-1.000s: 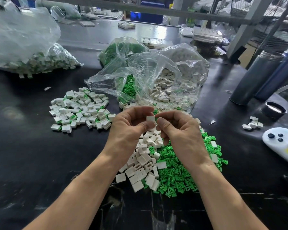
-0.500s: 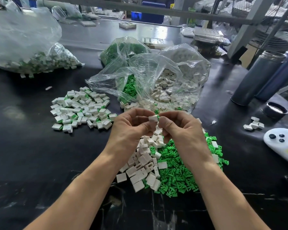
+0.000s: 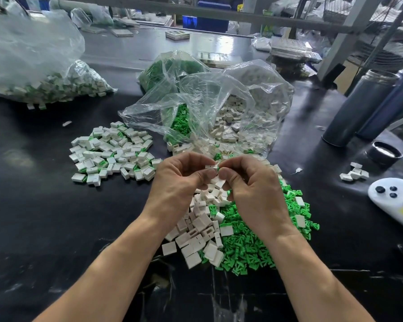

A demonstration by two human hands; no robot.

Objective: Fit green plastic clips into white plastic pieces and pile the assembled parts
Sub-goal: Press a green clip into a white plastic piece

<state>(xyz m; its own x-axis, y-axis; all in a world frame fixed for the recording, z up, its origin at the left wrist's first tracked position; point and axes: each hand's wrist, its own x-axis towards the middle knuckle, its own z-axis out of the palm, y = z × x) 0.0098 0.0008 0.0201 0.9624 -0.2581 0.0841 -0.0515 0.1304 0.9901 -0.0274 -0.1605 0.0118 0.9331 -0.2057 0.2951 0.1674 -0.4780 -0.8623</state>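
Right now both hands meet above the middle of the dark worktop [image 3: 33,217]. The left hand [image 3: 179,182] pinches a small white piece [image 3: 210,166] between thumb and curled fingers, and the right hand [image 3: 254,189] comes in from the right, its fingers curled tight and pinching at that same piece, where a sliver of green clip [image 3: 218,168] shows right between the two thumbs. How far the clip sits in the piece, I cannot tell; the fingertips hide most of it.

Just below the hands lies the loose stock: a heap of white pieces [image 3: 196,231] on the left, touching and partly overlapping a spread of green clips [image 3: 249,249] on the right. To the left, apart from that heap, sits the pile of assembled parts [image 3: 112,154], white with green edges showing. Beyond the hands an open clear bag [image 3: 219,101] spills green and white parts toward the near side. Far left, a second bag [image 3: 44,73] holds more assembled parts. On the right stand two dark bottles [image 3: 368,105], with a black cap [image 3: 383,154] and a white controller [image 3: 393,198] nearer.
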